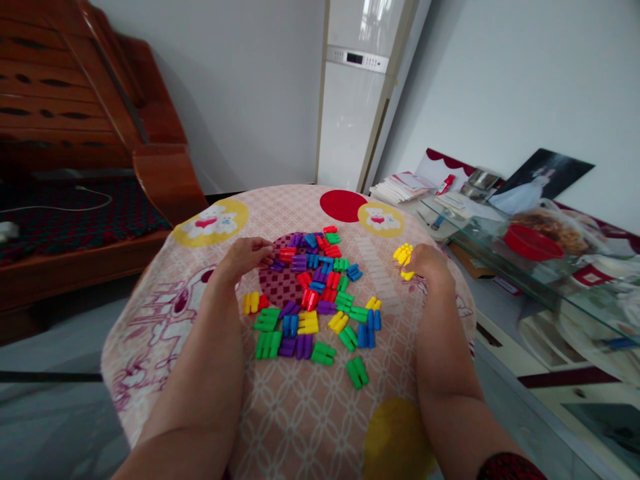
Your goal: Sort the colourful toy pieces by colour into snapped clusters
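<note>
A heap of small pronged plastic blocks (327,307) in red, blue, green, purple and yellow is spread over the middle of the round table. My left hand (250,257) rests at the heap's left edge with its fingers loosely stretched, close to a purple block (278,265) and a red block (287,253); nothing shows in its grasp. On the right, apart from the heap, my right hand (431,264) has its fingers curled onto a yellow block (407,275). Just beyond those fingertips lies a small cluster of yellow blocks (402,253).
A patterned pink cloth (300,427) covers the table. To the right stands a glass-topped cabinet (505,267) bearing a red bowl (533,241), papers and a photo. A wooden bench (160,167) is at left, with a white floor-standing unit (353,113) behind.
</note>
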`<action>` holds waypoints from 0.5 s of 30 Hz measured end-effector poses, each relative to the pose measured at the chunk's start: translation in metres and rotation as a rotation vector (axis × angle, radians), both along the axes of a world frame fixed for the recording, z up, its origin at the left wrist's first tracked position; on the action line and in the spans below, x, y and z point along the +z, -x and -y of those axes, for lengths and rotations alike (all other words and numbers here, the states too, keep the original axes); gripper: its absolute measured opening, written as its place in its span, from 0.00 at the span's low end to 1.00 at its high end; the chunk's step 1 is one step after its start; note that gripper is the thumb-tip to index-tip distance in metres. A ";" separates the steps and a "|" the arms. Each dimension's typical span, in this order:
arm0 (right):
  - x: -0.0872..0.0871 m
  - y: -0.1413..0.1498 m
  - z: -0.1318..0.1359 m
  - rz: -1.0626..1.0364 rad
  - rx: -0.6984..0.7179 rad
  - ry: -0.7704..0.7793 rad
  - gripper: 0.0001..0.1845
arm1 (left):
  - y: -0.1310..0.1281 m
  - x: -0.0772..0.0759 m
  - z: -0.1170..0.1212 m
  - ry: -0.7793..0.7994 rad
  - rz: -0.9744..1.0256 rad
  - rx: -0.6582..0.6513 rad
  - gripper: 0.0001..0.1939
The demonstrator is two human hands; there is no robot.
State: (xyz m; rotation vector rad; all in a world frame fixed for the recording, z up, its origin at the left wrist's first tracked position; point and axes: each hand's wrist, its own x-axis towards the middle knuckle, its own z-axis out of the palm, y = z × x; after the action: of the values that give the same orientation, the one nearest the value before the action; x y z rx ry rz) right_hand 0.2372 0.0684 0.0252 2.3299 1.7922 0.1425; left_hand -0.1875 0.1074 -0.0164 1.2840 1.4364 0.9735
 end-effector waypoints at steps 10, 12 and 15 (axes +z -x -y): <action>-0.005 -0.005 -0.004 -0.001 0.018 -0.032 0.22 | 0.002 -0.002 -0.002 -0.003 0.008 -0.013 0.15; -0.003 -0.005 -0.003 -0.007 0.016 -0.028 0.21 | 0.001 -0.001 -0.001 0.001 0.010 -0.013 0.16; 0.004 0.002 0.000 -0.049 -0.004 -0.055 0.18 | 0.001 0.000 0.000 0.005 0.008 -0.011 0.15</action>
State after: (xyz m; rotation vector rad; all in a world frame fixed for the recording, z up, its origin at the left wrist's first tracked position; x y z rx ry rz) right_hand 0.2354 0.0686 0.0292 2.3946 1.8284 0.1367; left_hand -0.1881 0.1075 -0.0167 1.2821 1.4230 0.9660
